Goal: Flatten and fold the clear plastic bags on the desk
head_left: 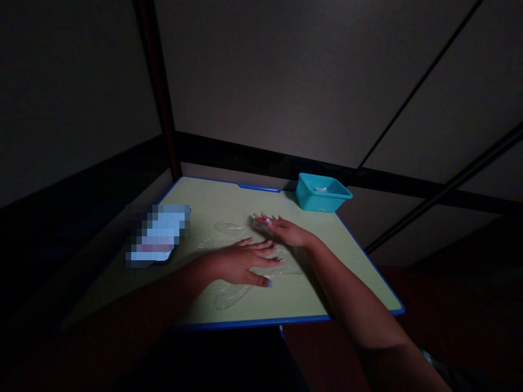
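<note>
Clear plastic (231, 294), thin and wrinkled, spreads toward the surface's (216, 198) near edge, under left hand (239, 264) and right hand (292, 233), both grips apart.

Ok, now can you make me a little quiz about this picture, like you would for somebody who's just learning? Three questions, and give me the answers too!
1. True or false: the turquoise tub stands by the far right corner of the table.
2. Which is nearer the lit screen: the left hand or the right hand?
3. What lies on the tabletop beneath the hands?
A) a woolly scarf
B) thin clear plastic
C) a wooden spoon

Key: 1 true; 2 the left hand; 3 B.
</note>
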`<move>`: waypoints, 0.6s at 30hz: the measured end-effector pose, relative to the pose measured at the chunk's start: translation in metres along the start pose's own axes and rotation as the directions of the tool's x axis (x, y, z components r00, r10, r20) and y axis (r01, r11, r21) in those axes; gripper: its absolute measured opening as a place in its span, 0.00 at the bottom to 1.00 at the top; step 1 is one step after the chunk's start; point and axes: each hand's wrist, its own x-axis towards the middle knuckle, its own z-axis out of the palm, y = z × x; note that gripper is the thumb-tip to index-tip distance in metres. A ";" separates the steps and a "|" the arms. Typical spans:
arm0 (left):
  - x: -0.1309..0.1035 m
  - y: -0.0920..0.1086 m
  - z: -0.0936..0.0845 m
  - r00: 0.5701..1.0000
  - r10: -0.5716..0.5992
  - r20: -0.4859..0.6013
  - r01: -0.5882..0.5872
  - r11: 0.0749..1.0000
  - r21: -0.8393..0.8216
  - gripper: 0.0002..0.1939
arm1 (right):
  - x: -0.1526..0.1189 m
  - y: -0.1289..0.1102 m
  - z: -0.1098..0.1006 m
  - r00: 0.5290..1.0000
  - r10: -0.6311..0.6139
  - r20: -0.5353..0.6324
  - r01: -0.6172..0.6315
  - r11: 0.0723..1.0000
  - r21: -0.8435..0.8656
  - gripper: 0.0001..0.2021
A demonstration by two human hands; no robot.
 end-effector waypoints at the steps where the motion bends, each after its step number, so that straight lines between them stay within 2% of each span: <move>1: 0.000 0.000 0.001 1.000 -0.005 -0.015 0.005 1.000 0.006 0.32 | -0.001 -0.004 0.000 0.998 -0.030 0.055 0.028 0.999 0.022 0.33; 3: 0.001 0.001 0.003 0.999 -0.012 -0.034 0.013 1.000 0.029 0.34 | -0.001 -0.010 0.002 0.991 -0.044 0.129 0.044 0.999 0.005 0.33; 6: 0.002 0.004 0.006 1.000 -0.019 -0.021 0.020 0.998 0.057 0.34 | 0.002 -0.010 0.006 0.987 -0.029 0.157 0.043 0.995 -0.089 0.30; 18: 0.001 0.011 0.003 1.000 0.017 0.026 -0.018 1.000 0.020 0.35 | 0.022 -0.009 0.022 1.000 -0.018 0.006 0.019 0.965 -0.262 0.24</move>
